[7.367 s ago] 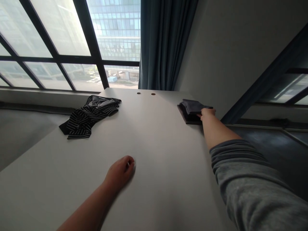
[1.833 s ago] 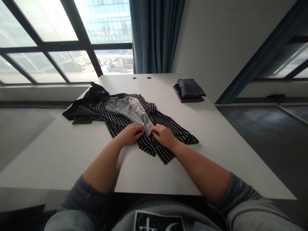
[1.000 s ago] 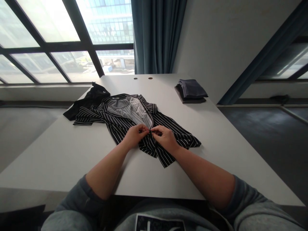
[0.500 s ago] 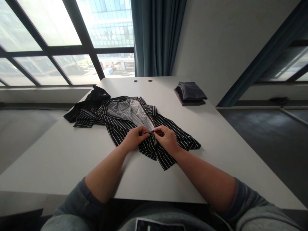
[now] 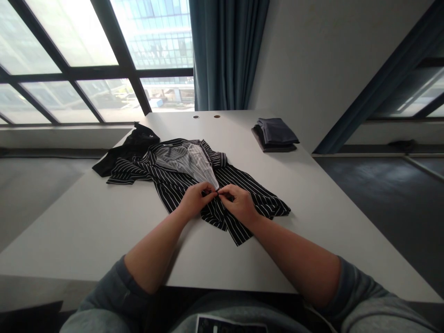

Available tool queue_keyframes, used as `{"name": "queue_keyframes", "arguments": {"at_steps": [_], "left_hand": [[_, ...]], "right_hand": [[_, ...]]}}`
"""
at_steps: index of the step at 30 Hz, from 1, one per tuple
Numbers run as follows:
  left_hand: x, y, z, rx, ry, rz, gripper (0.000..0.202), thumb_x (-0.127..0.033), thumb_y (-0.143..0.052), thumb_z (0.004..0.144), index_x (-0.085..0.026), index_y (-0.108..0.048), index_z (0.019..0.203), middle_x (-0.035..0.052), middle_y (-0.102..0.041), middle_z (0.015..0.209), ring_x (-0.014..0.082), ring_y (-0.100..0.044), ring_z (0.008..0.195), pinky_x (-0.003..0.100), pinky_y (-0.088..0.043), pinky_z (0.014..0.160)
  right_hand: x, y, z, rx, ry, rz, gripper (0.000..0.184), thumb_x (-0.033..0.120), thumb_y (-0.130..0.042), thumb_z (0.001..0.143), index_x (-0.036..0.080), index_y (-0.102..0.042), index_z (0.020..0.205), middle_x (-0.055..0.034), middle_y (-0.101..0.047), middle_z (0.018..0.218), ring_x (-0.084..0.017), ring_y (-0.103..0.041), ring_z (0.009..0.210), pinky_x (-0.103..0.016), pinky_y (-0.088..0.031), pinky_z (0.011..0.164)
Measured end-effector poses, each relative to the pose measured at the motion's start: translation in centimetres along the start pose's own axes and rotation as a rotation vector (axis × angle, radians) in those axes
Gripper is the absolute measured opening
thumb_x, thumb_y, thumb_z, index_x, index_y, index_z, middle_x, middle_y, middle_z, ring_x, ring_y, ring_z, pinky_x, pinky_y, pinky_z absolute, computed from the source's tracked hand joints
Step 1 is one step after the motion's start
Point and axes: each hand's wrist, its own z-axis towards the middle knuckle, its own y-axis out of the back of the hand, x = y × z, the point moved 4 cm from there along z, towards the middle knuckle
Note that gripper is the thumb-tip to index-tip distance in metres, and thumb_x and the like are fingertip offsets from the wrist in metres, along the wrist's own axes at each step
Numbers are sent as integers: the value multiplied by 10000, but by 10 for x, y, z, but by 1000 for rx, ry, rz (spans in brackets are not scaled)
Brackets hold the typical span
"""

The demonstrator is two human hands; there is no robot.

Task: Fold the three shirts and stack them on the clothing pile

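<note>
A black shirt with white stripes (image 5: pixel 173 178) lies spread on the white table (image 5: pixel 114 231), its collar end toward the window and its pale inside showing at the open neck. My left hand (image 5: pixel 197 200) pinches the shirt's front edge between thumb and fingers. Close against it, my right hand (image 5: pixel 239 202) is closed in a pinch on the other front edge. The fingertips of both hands meet over the front opening. Whether a button sits between them is too small to make out. Below the hands, the hem hangs in loose flaps on the tabletop.
A plain black garment (image 5: pixel 137 143) lies at the table's left edge, touching the striped shirt's sleeve. Folded dark grey cloths (image 5: pixel 275 133) are stacked at the back right. Two round cable holes sit by the far edge, before a blue curtain (image 5: pixel 227 55) and a window.
My right hand has shifted slightly left, so the fingertips are closer together. The shirt's right front edge has moved a little with it. The left hand stays nearly in place.
</note>
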Motion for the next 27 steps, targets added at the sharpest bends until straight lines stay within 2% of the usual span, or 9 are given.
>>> {"name": "queue_keyframes", "arguments": {"at_steps": [5,11,18,22,27], "left_hand": [[3,-1,0,13,-3,-37,66,-260,-739,861,-214,-739,908,-26,-735,837,146,-667,780,259,-470,754],[3,-2,0,34,5,-76,91,-291,-741,860,-213,-736,906,-22,-726,824,149,-652,768,266,-458,728],[1,-3,-1,46,6,-93,103,-297,-728,868,-207,-727,920,-13,-733,840,149,-644,757,269,-458,717],[1,-2,0,27,-1,-78,86,-278,-720,872,-208,-725,921,-9,-736,853,155,-655,781,276,-476,757],[0,-3,-1,49,-15,-26,81,-279,-701,887,-212,-737,916,-22,-723,815,137,-628,723,260,-451,702]], "right_hand": [[-11,-4,-2,-20,-61,9,89,190,-689,885,222,-737,953,-36,-745,920,-189,-713,790,-331,-606,760],[-14,-2,0,-63,-108,-36,59,167,-673,845,217,-702,856,-20,-701,826,-178,-677,716,-313,-582,713],[-9,-3,0,-11,-62,-31,77,181,-668,860,217,-717,908,-25,-721,861,-176,-682,740,-317,-582,740],[-17,-6,-2,3,-147,83,147,233,-692,865,220,-736,1005,-33,-753,932,-183,-716,800,-326,-604,788],[-27,-11,-5,16,-244,262,198,295,-714,857,216,-735,1037,-43,-761,962,-188,-733,842,-327,-623,809]]}}
